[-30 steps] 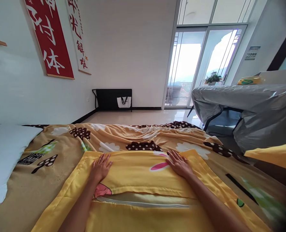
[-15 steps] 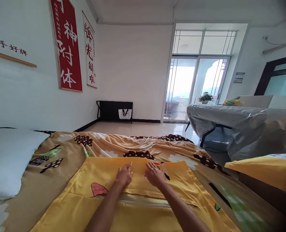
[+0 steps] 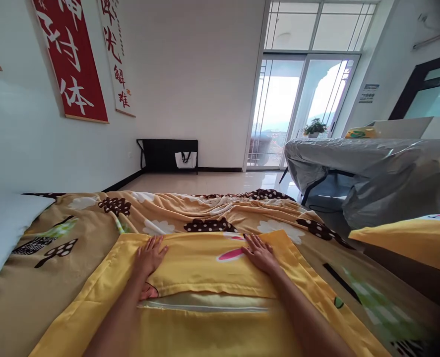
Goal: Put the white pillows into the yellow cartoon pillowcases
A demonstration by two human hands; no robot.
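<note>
A yellow pillowcase (image 3: 205,267) with pink cartoon prints lies across the bed in front of me, a pale pillow showing through its open slit (image 3: 205,303). My left hand (image 3: 149,255) rests flat on its far left part, fingers spread. Over on the far right part, my right hand (image 3: 259,253) lies flat, fingers stretched out. Neither hand holds anything.
A tan blanket (image 3: 205,210) with flowers and brown spotted shapes covers the bed. A white pillow (image 3: 0,233) lies at the left, another yellow pillow (image 3: 409,240) at the right. A grey covered table (image 3: 372,168) stands to the right, glass doors (image 3: 294,109) beyond.
Half a second ago both hands were close together at the pillowcase's middle; they have slid apart to its left and right sides. My view has dipped lower.
</note>
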